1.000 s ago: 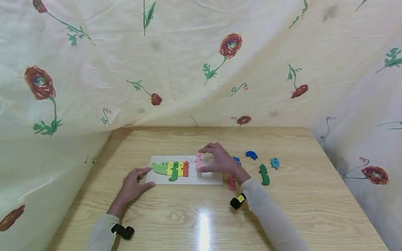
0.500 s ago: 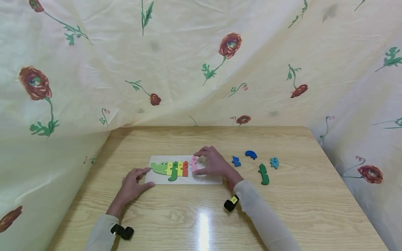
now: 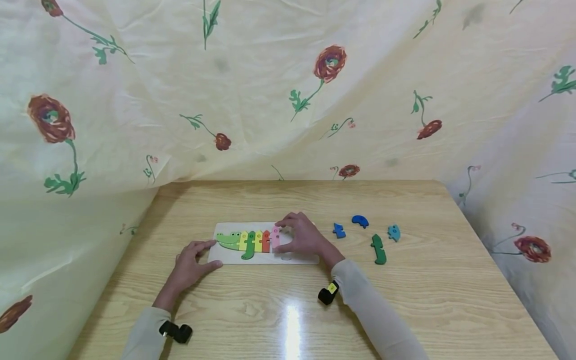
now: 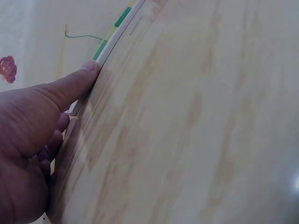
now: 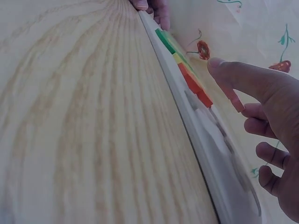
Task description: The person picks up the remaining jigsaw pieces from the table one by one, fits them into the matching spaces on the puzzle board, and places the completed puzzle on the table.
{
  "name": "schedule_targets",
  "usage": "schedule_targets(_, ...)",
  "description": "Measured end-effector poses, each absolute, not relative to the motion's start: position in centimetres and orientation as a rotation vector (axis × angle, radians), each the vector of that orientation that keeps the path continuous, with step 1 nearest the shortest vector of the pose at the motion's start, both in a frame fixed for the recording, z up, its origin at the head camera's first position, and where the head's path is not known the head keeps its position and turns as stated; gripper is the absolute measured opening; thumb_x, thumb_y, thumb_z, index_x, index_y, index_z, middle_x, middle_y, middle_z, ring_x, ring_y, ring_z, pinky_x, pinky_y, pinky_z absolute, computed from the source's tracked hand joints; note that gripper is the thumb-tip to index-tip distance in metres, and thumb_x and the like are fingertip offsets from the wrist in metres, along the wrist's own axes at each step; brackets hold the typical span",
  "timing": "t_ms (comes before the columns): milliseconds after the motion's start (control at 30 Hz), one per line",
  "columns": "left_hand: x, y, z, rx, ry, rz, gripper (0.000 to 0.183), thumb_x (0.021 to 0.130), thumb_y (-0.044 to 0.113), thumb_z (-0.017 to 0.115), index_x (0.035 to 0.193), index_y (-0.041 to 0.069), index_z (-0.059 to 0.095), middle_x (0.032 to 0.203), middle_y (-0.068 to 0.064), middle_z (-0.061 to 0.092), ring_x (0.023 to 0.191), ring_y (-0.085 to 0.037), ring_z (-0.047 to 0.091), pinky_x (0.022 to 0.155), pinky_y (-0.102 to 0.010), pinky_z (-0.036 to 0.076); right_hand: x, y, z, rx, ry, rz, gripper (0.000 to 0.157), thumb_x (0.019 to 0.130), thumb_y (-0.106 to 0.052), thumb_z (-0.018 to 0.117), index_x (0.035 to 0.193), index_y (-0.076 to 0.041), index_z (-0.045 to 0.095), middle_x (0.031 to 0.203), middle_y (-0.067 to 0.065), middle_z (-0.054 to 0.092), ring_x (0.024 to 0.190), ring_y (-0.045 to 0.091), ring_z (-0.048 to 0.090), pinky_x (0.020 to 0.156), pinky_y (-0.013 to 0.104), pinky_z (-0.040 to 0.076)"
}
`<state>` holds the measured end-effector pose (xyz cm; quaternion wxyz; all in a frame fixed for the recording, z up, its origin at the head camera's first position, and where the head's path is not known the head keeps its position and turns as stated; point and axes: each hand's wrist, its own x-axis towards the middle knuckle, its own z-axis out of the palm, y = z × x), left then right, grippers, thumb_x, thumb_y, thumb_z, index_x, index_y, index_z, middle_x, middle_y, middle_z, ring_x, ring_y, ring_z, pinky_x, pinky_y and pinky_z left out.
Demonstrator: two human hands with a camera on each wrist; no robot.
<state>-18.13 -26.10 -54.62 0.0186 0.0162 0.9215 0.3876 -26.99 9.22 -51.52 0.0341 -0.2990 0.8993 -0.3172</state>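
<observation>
A white puzzle board (image 3: 294,260) lies on the table with a crocodile's green head (image 3: 228,241) and several yellow, green and red body pieces set side by side in it. My right hand (image 3: 302,236) pinches a pink puzzle piece (image 3: 275,239) between thumb and fingers, close beside the red piece (image 3: 266,242). In the right wrist view the pink piece (image 5: 232,97) is tilted above the board's surface. My left hand (image 3: 191,262) holds the board's left near corner, thumb at the near edge and fingers at the left end.
Right of the board lie loose pieces: a small blue one (image 3: 339,230), a curved blue one (image 3: 360,221), a light blue one (image 3: 394,233) and a green leg piece (image 3: 378,249). A flowered cloth (image 3: 252,100) hangs behind the wooden table (image 3: 243,300).
My right hand has moved left with the pink piece, bringing it down beside the red piece. A reddish-pink loose piece is now hidden behind the right wrist. The left hand stays put.
</observation>
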Motion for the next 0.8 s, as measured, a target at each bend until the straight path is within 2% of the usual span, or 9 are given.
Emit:
schedule_targets(367, -18.06, -26.13, -54.59, 0.054, 2.863, 1.209, 0.073, 0.082, 0.042, 0.085, 0.145, 0.015, 0.059, 0.136, -0.016, 0.056, 0.122, -0.037, 0.054, 0.092, -0.046, 0.026, -26.86, 8.88, -52.2, -0.858, 2.752, -0.942, 0.073, 0.071, -0.054, 0.09, 0.131, -0.018, 0.07, 0.125, -0.002, 0.063, 0.117, 0.02, 0.049, 0.101, 0.041, 0.043)
schedule_targets(800, -18.1, -26.14, -54.58, 0.071, 2.875, 1.21, 0.072, 0.084, 0.042, 0.084, 0.145, 0.013, 0.059, 0.135, -0.017, 0.057, 0.122, -0.037, 0.053, 0.091, -0.049, 0.026, -26.62, 8.51, -52.42, -0.78, 2.743, -0.929, 0.072, 0.072, -0.054, 0.089, 0.132, -0.019, 0.069, 0.128, -0.003, 0.061, 0.114, 0.017, 0.046, 0.098, 0.038, 0.043)
